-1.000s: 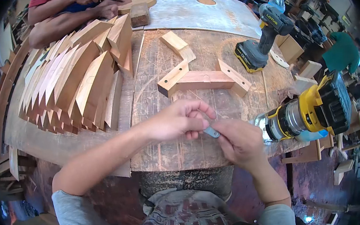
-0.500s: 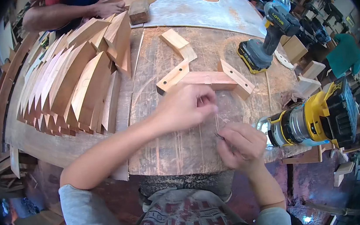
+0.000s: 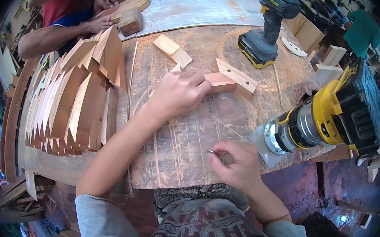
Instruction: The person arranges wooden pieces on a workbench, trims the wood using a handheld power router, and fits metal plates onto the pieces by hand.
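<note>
My left hand (image 3: 180,92) is over the left end of an angled wooden piece (image 3: 239,77), with its fingers curled down and closed. What its fingertips hold, if anything, is hidden behind the hand. The piece's right arm shows two dark holes, while most of its left arm is covered. Lower down, near the table's front edge, my right hand (image 3: 237,163) pinches a small dark metal piece (image 3: 211,152) between thumb and forefinger; it is too small to name surely. A shorter angled wood block (image 3: 172,51) lies just beyond my left hand.
Stacked curved wooden pieces (image 3: 65,103) fill the table's left side. A cordless drill (image 3: 266,29) stands at the back right, and a yellow router (image 3: 320,121) lies to the right of my right hand. Across the table, another person's hand (image 3: 99,24) rests near a wood block (image 3: 130,22).
My left hand has moved away from my right hand and onto the left end of the wooden piece. My right hand has shifted slightly left and down, still pinching. The view has shifted.
</note>
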Available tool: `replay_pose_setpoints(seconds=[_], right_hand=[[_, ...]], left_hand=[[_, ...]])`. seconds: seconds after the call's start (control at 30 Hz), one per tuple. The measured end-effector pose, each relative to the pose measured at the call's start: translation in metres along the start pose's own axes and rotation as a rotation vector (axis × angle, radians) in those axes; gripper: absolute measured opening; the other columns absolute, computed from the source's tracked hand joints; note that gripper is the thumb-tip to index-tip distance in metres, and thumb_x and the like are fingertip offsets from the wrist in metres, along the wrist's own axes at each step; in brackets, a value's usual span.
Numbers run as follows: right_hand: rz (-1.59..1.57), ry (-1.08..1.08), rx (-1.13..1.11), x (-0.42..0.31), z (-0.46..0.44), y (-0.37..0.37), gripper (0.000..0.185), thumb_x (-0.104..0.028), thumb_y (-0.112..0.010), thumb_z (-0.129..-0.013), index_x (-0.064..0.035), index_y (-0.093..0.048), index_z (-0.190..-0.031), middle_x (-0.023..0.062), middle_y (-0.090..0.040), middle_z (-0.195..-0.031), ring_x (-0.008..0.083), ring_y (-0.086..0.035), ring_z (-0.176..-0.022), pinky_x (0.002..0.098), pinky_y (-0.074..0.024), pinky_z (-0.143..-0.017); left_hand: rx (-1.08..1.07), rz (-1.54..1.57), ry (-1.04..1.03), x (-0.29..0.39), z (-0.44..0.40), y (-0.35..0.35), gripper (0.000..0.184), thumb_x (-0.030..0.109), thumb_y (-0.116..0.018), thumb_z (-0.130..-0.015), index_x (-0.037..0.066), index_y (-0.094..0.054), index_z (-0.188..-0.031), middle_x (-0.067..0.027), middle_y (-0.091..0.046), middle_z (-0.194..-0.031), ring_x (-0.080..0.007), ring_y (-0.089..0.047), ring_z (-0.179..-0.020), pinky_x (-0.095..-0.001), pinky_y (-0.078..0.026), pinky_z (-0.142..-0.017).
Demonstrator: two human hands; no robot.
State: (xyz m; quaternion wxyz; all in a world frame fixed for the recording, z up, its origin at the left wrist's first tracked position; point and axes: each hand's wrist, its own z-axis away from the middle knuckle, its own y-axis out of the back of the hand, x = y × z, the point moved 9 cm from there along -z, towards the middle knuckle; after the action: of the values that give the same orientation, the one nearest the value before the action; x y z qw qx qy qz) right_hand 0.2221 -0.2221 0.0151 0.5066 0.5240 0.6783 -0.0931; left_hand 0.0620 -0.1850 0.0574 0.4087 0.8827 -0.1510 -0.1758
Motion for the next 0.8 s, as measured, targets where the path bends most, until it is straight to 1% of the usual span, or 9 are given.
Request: replay_pose_setpoints(seconds=[0.13,0.23,0.3,0.43,0.5,0.53,0.7,0.77,0.8], right_hand=[[0.010,-0.019,-0.002,0.000,0.000,-0.001,0.012,-0.003,-0.079,-0.081,-0.0032,-0.071,-0.090,0.0103,-0.074,-0.076,0.0213,-0.076,-0.068,0.0316,-0.0580,-0.065],[-0.032,-0.072,-0.004,0.005,0.002,-0.003,0.014,-0.002,-0.079,-0.083,-0.0023,-0.070,-0.094,0.0110,-0.075,-0.079,0.0196,-0.076,-0.071,0.0312,-0.0583,-0.067],[-0.072,-0.104,0.035,0.005,0.000,-0.001,0.016,-0.005,-0.079,-0.082,-0.0055,-0.072,-0.097,0.0124,-0.075,-0.083,0.0267,-0.076,-0.070,0.0358,-0.0575,-0.063],[0.078,-0.108,-0.024,0.000,-0.013,0.008,0.019,-0.003,-0.076,-0.086,-0.0042,-0.071,-0.104,0.0130,-0.076,-0.087,0.0269,-0.076,-0.073,0.0349,-0.0595,-0.066],[0.172,0.068,-0.093,-0.017,-0.027,0.011,0.022,-0.001,-0.074,-0.090,-0.0041,-0.068,-0.111,0.0133,-0.076,-0.089,0.0272,-0.078,-0.078,0.0348,-0.0612,-0.070],[0.180,0.069,-0.097,-0.020,-0.033,0.011,0.022,-0.001,-0.074,-0.090,-0.0041,-0.068,-0.111,0.0133,-0.076,-0.089,0.0272,-0.078,-0.078,0.0348,-0.0612,-0.070],[0.088,-0.014,-0.018,-0.025,-0.058,0.009,0.021,-0.003,-0.074,-0.092,-0.0039,-0.066,-0.111,0.0145,-0.078,-0.094,0.0287,-0.080,-0.088,0.0367,-0.0624,-0.072],[0.079,-0.048,-0.068,-0.023,-0.059,-0.003,0.022,-0.003,-0.075,-0.091,-0.0036,-0.066,-0.112,0.0146,-0.078,-0.094,0.0287,-0.080,-0.088,0.0365,-0.0625,-0.072],[0.058,-0.082,-0.112,-0.019,-0.059,-0.009,0.023,-0.003,-0.076,-0.091,-0.0033,-0.067,-0.113,0.0148,-0.078,-0.094,0.0287,-0.080,-0.088,0.0363,-0.0626,-0.073]], left_hand=[[-0.032,-0.065,-0.037,0.006,0.002,-0.003,0.011,0.013,-0.071,-0.083,0.011,-0.061,-0.084,-0.0028,-0.061,-0.072,-0.0220,-0.070,-0.063,-0.0384,-0.055,-0.051],[0.014,-0.025,0.057,0.005,0.000,0.000,0.008,0.010,-0.069,-0.084,0.010,-0.061,-0.084,-0.0032,-0.062,-0.074,-0.0221,-0.070,-0.065,-0.0375,-0.055,-0.052],[-0.007,0.010,0.217,-0.005,0.003,-0.001,0.006,0.011,-0.069,-0.087,0.009,-0.064,-0.086,-0.0054,-0.068,-0.081,-0.0238,-0.072,-0.073,-0.0398,-0.056,-0.058],[0.098,0.166,0.292,-0.016,0.014,0.023,0.008,0.013,-0.071,-0.092,0.006,-0.070,-0.094,-0.0099,-0.071,-0.090,-0.0275,-0.071,-0.081,-0.0407,-0.056,-0.069],[0.096,0.363,0.399,-0.021,0.029,0.036,0.017,0.015,-0.072,-0.094,0.003,-0.074,-0.106,-0.0125,-0.073,-0.098,-0.0274,-0.071,-0.086,-0.0389,-0.055,-0.078],[0.104,0.368,0.402,-0.019,0.033,0.046,0.017,0.015,-0.072,-0.094,0.003,-0.074,-0.106,-0.0125,-0.073,-0.098,-0.0274,-0.071,-0.086,-0.0389,-0.055,-0.078],[-0.223,1.194,0.708,0.009,0.078,0.000,0.024,0.018,-0.069,-0.102,-0.001,-0.073,-0.115,-0.0083,-0.075,-0.103,-0.0122,-0.066,-0.092,-0.0310,-0.053,-0.081],[-0.135,1.340,0.702,0.020,0.085,-0.003,0.025,0.019,-0.065,-0.106,-0.002,-0.073,-0.118,-0.0045,-0.075,-0.102,-0.0077,-0.063,-0.093,-0.0282,-0.051,-0.079],[-0.196,1.429,0.786,0.022,0.091,-0.009,0.023,0.018,-0.065,-0.107,-0.001,-0.073,-0.116,-0.0026,-0.074,-0.100,-0.0062,-0.062,-0.092,-0.0266,-0.050,-0.078]])
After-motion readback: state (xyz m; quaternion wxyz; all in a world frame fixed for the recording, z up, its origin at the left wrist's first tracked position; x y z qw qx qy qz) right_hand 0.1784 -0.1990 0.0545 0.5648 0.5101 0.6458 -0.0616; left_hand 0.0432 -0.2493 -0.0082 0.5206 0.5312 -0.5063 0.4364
